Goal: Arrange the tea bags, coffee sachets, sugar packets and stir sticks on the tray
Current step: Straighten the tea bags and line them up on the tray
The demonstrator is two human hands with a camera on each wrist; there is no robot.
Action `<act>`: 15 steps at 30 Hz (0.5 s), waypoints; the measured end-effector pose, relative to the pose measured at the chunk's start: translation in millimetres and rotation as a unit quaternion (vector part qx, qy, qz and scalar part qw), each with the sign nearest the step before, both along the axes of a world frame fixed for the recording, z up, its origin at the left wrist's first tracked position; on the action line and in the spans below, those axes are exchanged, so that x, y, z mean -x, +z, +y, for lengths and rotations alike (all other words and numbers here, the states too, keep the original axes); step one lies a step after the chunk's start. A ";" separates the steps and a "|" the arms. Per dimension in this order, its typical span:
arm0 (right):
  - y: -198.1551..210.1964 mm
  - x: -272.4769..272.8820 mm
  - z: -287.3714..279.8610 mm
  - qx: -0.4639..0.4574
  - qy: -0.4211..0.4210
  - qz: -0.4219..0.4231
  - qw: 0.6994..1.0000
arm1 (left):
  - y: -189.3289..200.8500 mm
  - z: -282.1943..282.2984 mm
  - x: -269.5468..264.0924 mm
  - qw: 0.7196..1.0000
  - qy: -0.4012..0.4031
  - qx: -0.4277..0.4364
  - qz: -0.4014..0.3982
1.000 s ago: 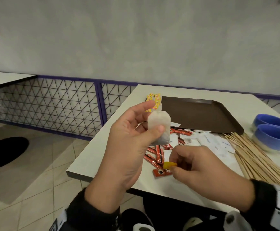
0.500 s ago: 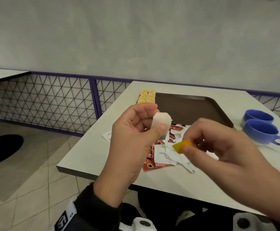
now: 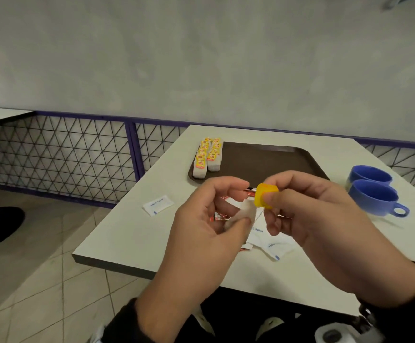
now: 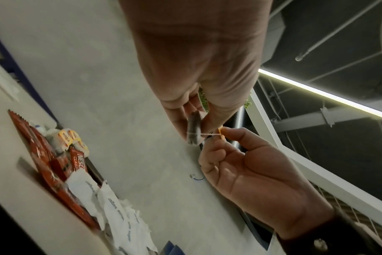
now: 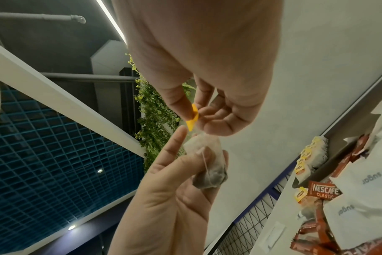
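My left hand (image 3: pixel 239 206) pinches a white tea bag (image 3: pixel 244 212) above the table's near side. My right hand (image 3: pixel 269 194) pinches the bag's yellow tag (image 3: pixel 263 195) just beside it. In the wrist views a short string (image 4: pixel 207 133) joins the tea bag (image 5: pixel 209 163) to the tag (image 5: pixel 192 119). The brown tray (image 3: pixel 270 164) lies behind the hands, with two rows of tea bags (image 3: pixel 207 157) along its left edge. Red coffee sachets (image 3: pixel 215 216) and white sugar packets (image 3: pixel 273 246) lie in a pile under my hands. No stir sticks show in any view.
One sugar packet (image 3: pixel 157 205) lies alone on the table's left part. Two blue cups (image 3: pixel 372 191) stand to the right of the tray. A purple mesh railing (image 3: pixel 77 154) runs past the table's left edge, with tiled floor below.
My right hand has risen from the pile with the yellow tag and come up beside the left hand. The left hand has tipped the tea bag lower.
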State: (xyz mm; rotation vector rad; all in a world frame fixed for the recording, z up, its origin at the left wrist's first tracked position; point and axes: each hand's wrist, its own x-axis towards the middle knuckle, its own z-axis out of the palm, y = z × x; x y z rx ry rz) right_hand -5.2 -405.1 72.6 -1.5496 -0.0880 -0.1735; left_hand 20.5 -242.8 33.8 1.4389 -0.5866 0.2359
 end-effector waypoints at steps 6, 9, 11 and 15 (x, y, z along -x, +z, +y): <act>-1.8 0.8 6.1 -0.017 0.032 0.103 0.994 | -2.5 8.0 3.1 0.970 0.054 -0.168 -0.168; -0.5 3.2 5.5 -0.039 0.069 0.147 0.986 | -2.3 12.3 2.2 0.944 0.074 -0.234 -0.221; -0.4 3.6 2.9 -0.047 0.095 0.167 0.980 | -2.6 14.5 2.0 0.937 0.083 -0.254 -0.227; -5.8 1.2 -2.3 -0.014 0.107 0.191 0.976 | -3.9 16.9 3.5 0.914 0.084 -0.308 -0.249</act>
